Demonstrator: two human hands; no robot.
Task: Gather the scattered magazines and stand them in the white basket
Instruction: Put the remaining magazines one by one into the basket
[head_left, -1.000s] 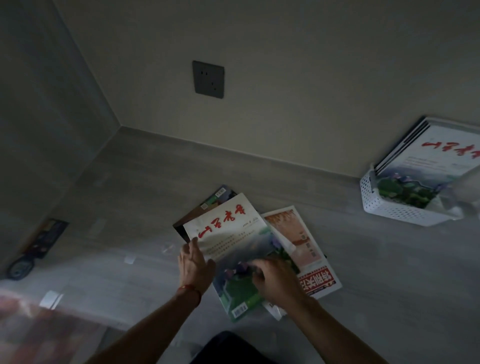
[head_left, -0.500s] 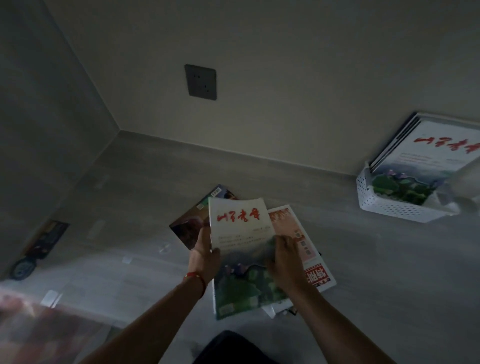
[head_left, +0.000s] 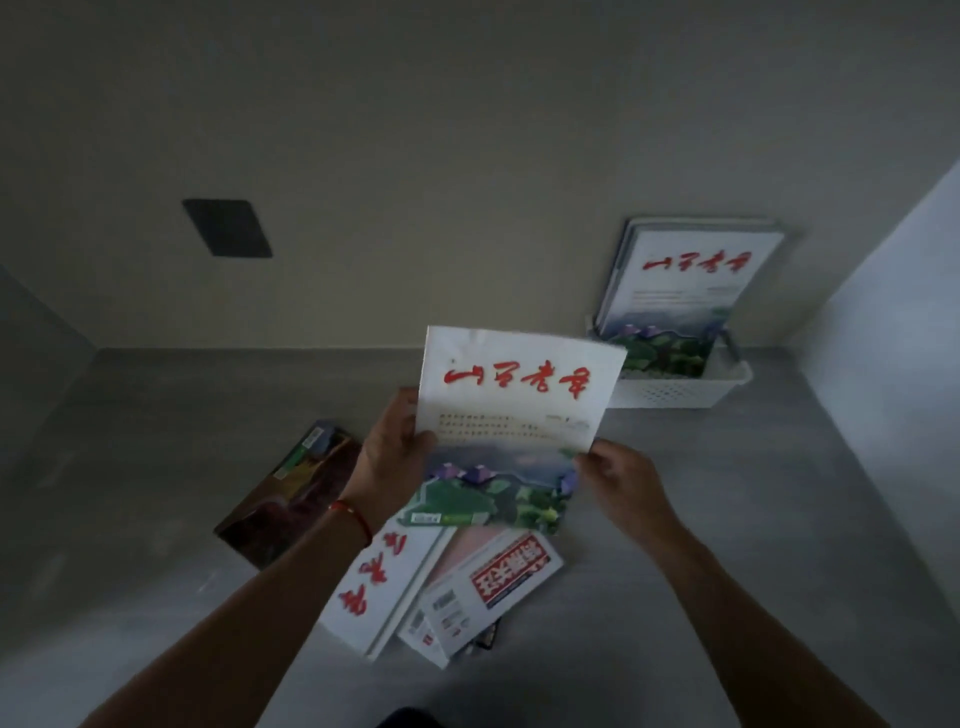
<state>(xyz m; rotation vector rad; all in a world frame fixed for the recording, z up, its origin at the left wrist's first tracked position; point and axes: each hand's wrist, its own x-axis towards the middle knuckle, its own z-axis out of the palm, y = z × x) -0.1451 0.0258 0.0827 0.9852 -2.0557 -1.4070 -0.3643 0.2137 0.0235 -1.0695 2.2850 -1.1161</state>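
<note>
Both hands grip one magazine (head_left: 511, 431) at mid-frame, lifted off the floor: left hand (head_left: 387, 457) pinches its left edge, right hand (head_left: 621, 480) its right edge, cover with red script facing up. Upper right, the white basket (head_left: 675, 387) sits against the wall with a few magazines (head_left: 685, 286) standing in it. Job's partly done. Left on the floor, lower centre: a white magazine (head_left: 379, 587), a red-headlined one (head_left: 493, 587), and a dark-covered magazine (head_left: 291, 499) to the left.
</note>
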